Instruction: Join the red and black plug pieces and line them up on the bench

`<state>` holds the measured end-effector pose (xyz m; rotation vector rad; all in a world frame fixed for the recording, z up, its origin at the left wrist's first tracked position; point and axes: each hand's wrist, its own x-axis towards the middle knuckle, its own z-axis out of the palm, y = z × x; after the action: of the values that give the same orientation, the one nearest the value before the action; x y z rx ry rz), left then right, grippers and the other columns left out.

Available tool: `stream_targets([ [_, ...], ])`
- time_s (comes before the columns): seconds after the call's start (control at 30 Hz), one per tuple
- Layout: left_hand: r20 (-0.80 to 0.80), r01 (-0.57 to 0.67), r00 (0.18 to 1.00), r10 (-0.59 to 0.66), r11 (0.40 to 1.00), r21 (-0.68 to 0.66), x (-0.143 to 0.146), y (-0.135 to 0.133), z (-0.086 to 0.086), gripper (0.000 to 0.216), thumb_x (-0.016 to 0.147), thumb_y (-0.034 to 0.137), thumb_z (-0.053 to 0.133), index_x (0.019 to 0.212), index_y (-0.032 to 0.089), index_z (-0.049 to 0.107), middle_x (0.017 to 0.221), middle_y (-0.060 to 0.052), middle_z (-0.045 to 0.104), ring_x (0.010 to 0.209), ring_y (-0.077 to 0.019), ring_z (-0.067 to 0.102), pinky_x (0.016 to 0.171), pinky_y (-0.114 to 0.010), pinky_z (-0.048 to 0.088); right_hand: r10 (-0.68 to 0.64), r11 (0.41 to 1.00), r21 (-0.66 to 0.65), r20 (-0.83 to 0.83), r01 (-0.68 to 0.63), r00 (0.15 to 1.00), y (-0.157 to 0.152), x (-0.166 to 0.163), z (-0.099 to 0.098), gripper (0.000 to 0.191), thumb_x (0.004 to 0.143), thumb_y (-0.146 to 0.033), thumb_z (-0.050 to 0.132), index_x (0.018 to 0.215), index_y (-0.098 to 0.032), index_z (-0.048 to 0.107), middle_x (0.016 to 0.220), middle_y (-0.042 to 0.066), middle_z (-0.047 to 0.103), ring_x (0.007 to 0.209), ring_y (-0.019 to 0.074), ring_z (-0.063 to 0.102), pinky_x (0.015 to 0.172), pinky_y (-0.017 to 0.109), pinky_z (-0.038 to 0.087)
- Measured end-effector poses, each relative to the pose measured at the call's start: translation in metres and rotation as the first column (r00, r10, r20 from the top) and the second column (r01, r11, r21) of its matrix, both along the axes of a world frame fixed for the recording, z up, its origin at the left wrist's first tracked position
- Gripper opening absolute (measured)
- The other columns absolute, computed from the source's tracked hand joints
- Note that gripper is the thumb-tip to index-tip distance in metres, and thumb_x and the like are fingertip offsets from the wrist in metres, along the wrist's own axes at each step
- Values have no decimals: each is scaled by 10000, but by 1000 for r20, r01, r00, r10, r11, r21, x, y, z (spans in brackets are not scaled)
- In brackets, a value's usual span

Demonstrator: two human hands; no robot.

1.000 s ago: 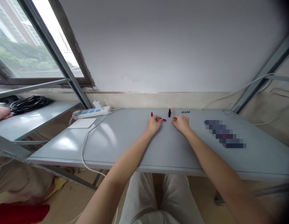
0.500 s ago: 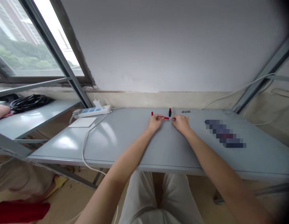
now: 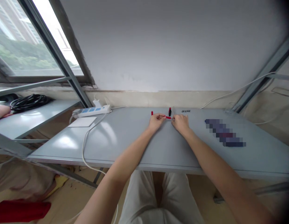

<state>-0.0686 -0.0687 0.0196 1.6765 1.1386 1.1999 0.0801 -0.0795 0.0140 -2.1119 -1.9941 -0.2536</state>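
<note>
My left hand (image 3: 155, 122) is closed in a pinch on a small red stick-shaped piece (image 3: 167, 117), which points right toward my right hand (image 3: 180, 122). My right hand is closed too, its fingertips pinched at the red piece's right end; what they hold is too small to name. Both hands rest on the grey table (image 3: 125, 140) near its far edge. A second short red piece (image 3: 152, 113) stands just left of my left hand. A red and black piece (image 3: 169, 111) stands behind the two hands. A row of several tiny dark parts (image 3: 185, 111) lies further right.
A white power strip (image 3: 92, 111) with a white cable (image 3: 85, 143) lies at the table's far left, beside a white sheet (image 3: 82, 122). A blurred dark object (image 3: 225, 133) lies on the right. Coiled black cable (image 3: 29, 102) sits on the left shelf, near another person's hand (image 3: 1, 112).
My left hand has carried the red piece rightward until its tip meets my right hand's fingertips. My right hand has barely moved.
</note>
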Motion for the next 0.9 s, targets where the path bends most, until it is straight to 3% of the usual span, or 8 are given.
stream_targets([
  [0.4, -15, -60, 998, 61, 996, 68, 0, 12, -11, 75, 751, 160, 603, 805, 119, 633, 752, -63, 655, 681, -113, 565, 706, -258, 453, 11, 997, 76, 89, -18, 996, -4, -6, 2, 231, 815, -169, 451, 925, -140, 652, 936, 134, 654, 901, 243, 562, 790, 375, 306],
  [0.73, 62, -33, 997, 36, 998, -52, 0, 16, -16, 105, 757, 128, 593, 849, 94, 630, 753, -78, 655, 665, -113, 586, 723, -271, 459, 165, 960, 232, -5, -159, 986, -4, -15, -2, 228, 847, -213, 446, 950, -175, 645, 953, 108, 637, 906, 229, 540, 744, 344, 295],
  [0.9, 73, -17, 997, 24, 996, -87, -3, 13, -14, 99, 770, 125, 582, 856, 98, 624, 806, -99, 674, 694, -114, 600, 752, -271, 467, 198, 951, 246, -8, -190, 980, -5, -14, -1, 222, 847, -222, 459, 957, -181, 648, 934, 105, 641, 902, 230, 547, 757, 347, 295],
])
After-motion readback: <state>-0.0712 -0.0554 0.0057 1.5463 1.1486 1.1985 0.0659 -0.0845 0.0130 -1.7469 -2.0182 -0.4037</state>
